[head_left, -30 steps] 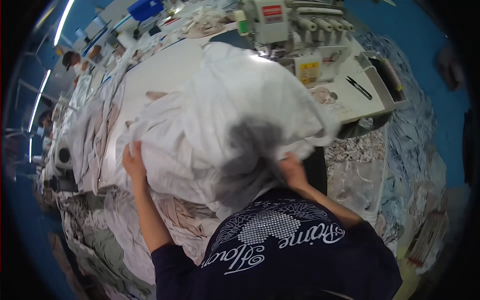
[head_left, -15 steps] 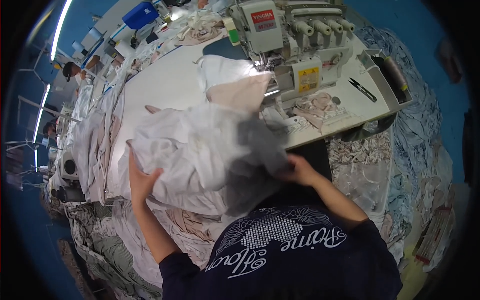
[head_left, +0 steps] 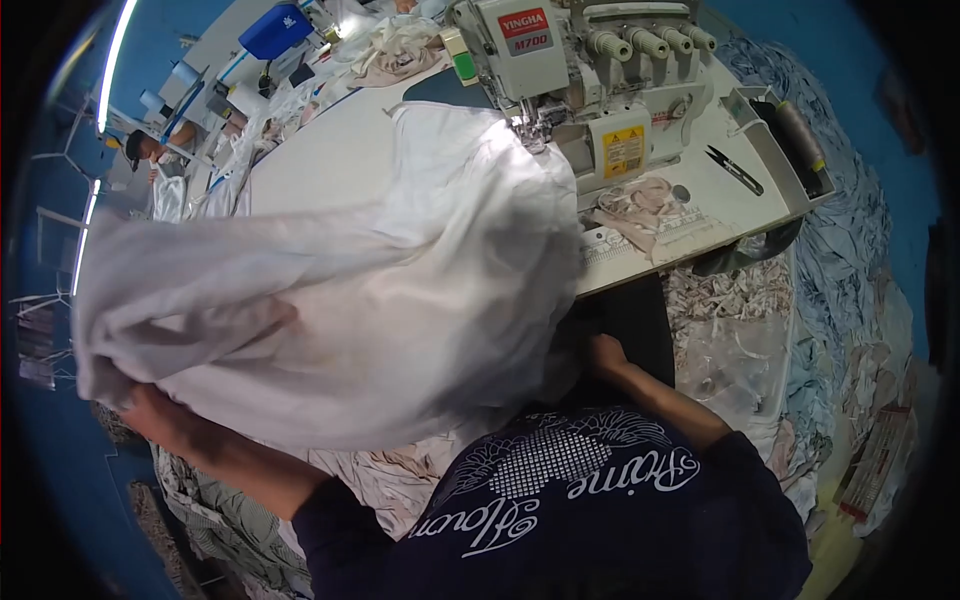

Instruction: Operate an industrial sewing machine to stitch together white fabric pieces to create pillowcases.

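A wide sheet of white fabric (head_left: 400,290) spreads over the table's front, and its upper end lies under the needle area of the overlock sewing machine (head_left: 540,70). My left hand (head_left: 145,405), far out to the left, is closed on the fabric's left edge, its fingers mostly covered by folds. Low at the fabric's right edge, my right hand (head_left: 603,355) is closed on the cloth just off the table's front; its fingertips are hidden. The machine's lamp lights the cloth by the presser foot.
Thread snips (head_left: 735,170) lie right of the machine, near a tray (head_left: 760,115) with a thread cone (head_left: 797,140). A beige scrap (head_left: 640,210) sits at the machine's base. Cloth heaps (head_left: 820,250) surround the table. Another person (head_left: 150,150) sits at the far left.
My left hand has swung far left, pulling the bunched white fabric out into a broad spread. My right hand has shifted slightly down. The cloth now covers the beige piece by the needle.
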A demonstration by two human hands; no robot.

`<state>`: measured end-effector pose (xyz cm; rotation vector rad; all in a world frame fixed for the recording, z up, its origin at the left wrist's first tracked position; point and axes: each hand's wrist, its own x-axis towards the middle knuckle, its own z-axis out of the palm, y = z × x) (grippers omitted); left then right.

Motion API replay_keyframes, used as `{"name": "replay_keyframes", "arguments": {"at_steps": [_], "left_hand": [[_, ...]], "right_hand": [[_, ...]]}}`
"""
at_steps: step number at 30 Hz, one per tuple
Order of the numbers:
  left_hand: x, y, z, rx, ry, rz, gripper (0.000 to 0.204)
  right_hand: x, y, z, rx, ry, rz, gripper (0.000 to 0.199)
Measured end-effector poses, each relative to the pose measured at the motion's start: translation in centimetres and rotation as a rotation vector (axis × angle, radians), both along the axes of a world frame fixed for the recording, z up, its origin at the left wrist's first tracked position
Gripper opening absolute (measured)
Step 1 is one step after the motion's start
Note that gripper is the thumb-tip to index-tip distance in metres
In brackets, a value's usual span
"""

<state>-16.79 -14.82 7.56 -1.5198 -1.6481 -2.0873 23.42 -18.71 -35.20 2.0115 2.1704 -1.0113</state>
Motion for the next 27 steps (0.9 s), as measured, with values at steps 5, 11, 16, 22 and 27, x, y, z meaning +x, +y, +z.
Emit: {"name": "replay_keyframes", "arguments": {"at_steps": [5,11,16,22,27], "left_hand": [[-6.0,7.2,-1.1,-0.063,0.113,0.223,0.040],[-1.0,9.0,-1.0,-0.216,-0.097,-0.426,0.040],[-9.2,13.5,-2.2,-0.154,-0.114,-0.043,0.036],[-20.2,16.3,1.6,0.381,0.267,0.544,0.017],[-14.7,19.3,-9.8,-0.667,0.750,0.235,0.042]], "right_hand": [[0.2,0.9,2.9,0.179,0.325,-0.055,0.049],[-3.5,2.4,15.3,0.049,0.932,-0.002,0.062],[-0.7,0.3,18.4,-0.020,1.094,-0.251,0.042],[2.4,-1.4,21.5,0.209,0.770,0.001,0.014],[0.5,-0.5,20.8,0.433,0.504,-0.171,0.022]]}}
